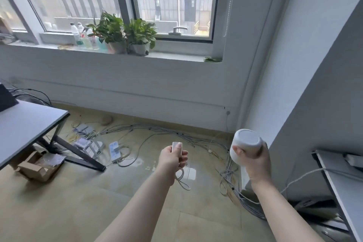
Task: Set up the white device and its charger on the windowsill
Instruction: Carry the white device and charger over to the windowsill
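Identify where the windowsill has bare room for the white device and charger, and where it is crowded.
Free: the windowsill stretch between the potted plants and the leafy scrap at the right corner. Crowded: the bottles and plants cluster mid-sill. The far left end is unclear.

No readable text anywhere. Bottles (pixel 82 37) on the windowsill (pixel 176 56) carry coloured labels, too blurred to read. The power strip (pixel 114 150) on the floor shows marks, also illegible.
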A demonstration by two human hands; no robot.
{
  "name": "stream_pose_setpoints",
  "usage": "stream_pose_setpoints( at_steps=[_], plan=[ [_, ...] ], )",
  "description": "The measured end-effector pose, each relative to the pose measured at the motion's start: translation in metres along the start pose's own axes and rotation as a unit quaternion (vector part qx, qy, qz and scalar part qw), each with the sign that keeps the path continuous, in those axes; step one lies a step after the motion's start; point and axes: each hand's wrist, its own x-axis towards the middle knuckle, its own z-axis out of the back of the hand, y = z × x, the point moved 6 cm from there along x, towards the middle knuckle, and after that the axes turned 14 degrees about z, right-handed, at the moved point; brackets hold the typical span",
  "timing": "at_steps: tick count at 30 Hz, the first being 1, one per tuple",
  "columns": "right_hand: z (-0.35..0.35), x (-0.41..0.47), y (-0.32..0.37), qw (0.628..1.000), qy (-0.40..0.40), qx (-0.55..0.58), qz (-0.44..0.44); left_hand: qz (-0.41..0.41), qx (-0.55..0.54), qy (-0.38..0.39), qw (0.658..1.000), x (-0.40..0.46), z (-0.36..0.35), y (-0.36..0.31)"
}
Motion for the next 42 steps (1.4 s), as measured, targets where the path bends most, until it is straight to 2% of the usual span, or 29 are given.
stream_pose_setpoints(
  at_steps=[7, 17, 27, 42],
  plan=[
    [-0.069, 0.093, -0.01, 0.999, 0.037, -0.005, 0.006, -0.015, -0.024, -0.019, 0.999, 0.08, -0.001, -0.072],
    [-0.184, 0.211, -0.048, 0.999, 0.012, -0.038, -0.004, -0.029, -0.037, 0.004, 0.999, 0.217, -0.004, -0.185],
    [-0.31, 0.322, -0.055, 1.0, -0.006, -0.009, 0.007, -0.046, -0.015, 0.023, 0.999, 0.353, 0.018, -0.317],
    [-0.448, 0.482, -0.104, 0.999, 0.026, 0.016, 0.014, -0.047, -0.03, 0.014, 0.998, 0.514, 0.003, -0.445]
  ],
)
